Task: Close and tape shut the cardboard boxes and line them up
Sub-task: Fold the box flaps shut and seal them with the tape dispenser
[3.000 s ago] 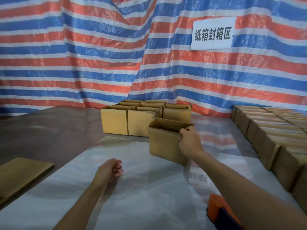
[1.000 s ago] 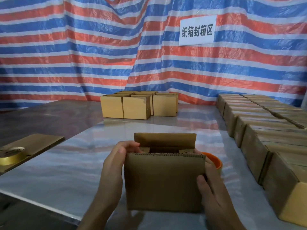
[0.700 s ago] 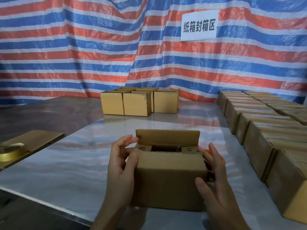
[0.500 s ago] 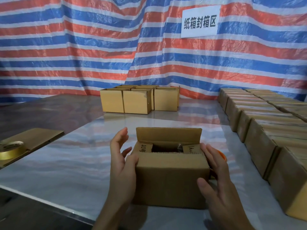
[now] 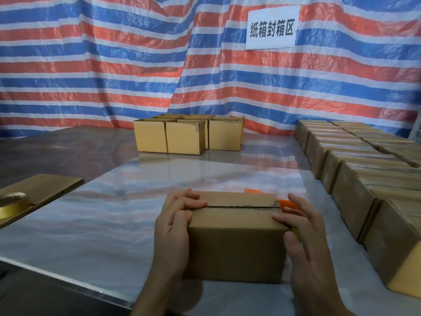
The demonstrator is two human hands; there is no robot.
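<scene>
Holding the flaps down is where you're at. The box [image 5: 237,236] sits low centre in the frame on the table [image 5: 109,215], with both top flaps folded flat and meeting at a seam. No tape on it yet as far as I can see.

Your left hand [image 5: 173,226] wraps the left end with its fingers curled over the top edge. Your right hand [image 5: 305,238] grips the right end, fingers on the lid and thumb on the front face.

So I'd say closing is done for this one, and taping and lining it up are left. The orange dispenser [image 5: 288,204] pokes out just behind the box, next to your right hand.

Down the right side runs a long line of closed boxes [image 5: 355,179], probably the finished ones. At centre back, a cluster of open boxes [image 5: 185,136] waits.

The table top is glossy and reflective. A tape roll [image 5: 10,205] sits on flat cardboard [image 5: 45,185] at the left edge. Behind it all hangs a striped tarp [image 5: 114,65] with a white sign [image 5: 272,28] at upper right.
</scene>
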